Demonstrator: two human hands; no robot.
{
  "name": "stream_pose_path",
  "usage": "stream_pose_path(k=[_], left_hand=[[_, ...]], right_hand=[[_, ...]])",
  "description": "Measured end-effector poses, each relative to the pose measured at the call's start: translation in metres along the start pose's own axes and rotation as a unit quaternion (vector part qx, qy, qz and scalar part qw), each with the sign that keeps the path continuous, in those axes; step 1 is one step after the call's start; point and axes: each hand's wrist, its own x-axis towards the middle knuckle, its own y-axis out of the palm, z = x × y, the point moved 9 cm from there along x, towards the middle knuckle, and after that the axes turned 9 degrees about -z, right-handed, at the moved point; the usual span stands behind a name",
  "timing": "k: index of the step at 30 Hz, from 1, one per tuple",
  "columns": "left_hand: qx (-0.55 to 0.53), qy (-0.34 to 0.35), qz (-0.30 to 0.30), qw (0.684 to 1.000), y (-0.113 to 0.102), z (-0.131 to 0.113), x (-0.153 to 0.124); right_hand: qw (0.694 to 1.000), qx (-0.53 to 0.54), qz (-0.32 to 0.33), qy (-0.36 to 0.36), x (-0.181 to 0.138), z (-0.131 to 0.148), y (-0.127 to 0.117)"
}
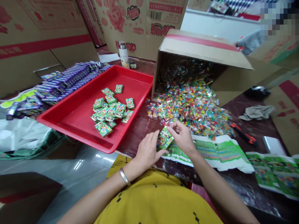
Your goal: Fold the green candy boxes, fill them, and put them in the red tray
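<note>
Between my two hands is a small green printed candy box (164, 138), tilted above the table's front edge. My left hand (147, 150) is wrapped along its left side, thumb below and fingers behind. At the box's upper right corner, my right hand (181, 137) pinches the edge with thumb and curled fingers. Just beyond lies a heap of clear candy packets (191, 105) with colourful pieces, spilling from a cardboard carton (198, 46) on its side. Under my right forearm are rows of flat green box blanks (210, 151). Several filled-out green boxes (111, 109) lie in a red tray (77, 112).
Purple boxes (70, 77) are stacked left of the tray. A white flask (123, 55) stands behind it. On the right are a red-and-black cutter (244, 134), a grey cloth (257, 112), a white device (273, 145) and more green printed sheets (275, 174). Another person's sleeve (251, 42) shows behind the carton.
</note>
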Motion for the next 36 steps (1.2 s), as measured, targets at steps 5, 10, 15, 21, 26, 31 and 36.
stream_pose_path(k=[5, 10, 15, 21, 26, 31, 36], left_hand=[[-0.219, -0.063, -0.017, 0.974, -0.02, 0.0, 0.013], [-0.534, -0.17, 0.122, 0.819, -0.016, -0.001, 0.014], [-0.563, -0.176, 0.188, 0.786, -0.015, -0.006, 0.004], [-0.564, -0.24, 0.041, 0.789, -0.019, 0.018, 0.007], [-0.536, -0.28, -0.081, 0.792, -0.016, 0.032, -0.001], [-0.469, -0.219, -0.178, 0.837, -0.037, 0.03, -0.005], [-0.386, -0.141, -0.102, 0.906, -0.04, 0.021, -0.003]], right_hand=[[0.987, 0.139, 0.038, 0.071, -0.011, 0.01, 0.009], [0.98, 0.114, 0.164, -0.012, -0.029, 0.036, 0.02], [0.962, 0.064, 0.264, 0.023, -0.028, 0.037, 0.026], [0.986, 0.138, 0.083, 0.047, -0.016, 0.032, 0.011], [0.984, 0.158, 0.005, 0.079, -0.031, 0.016, 0.024], [0.981, 0.173, -0.068, 0.059, -0.033, 0.013, 0.023], [0.986, 0.115, -0.111, -0.039, -0.032, 0.025, 0.017]])
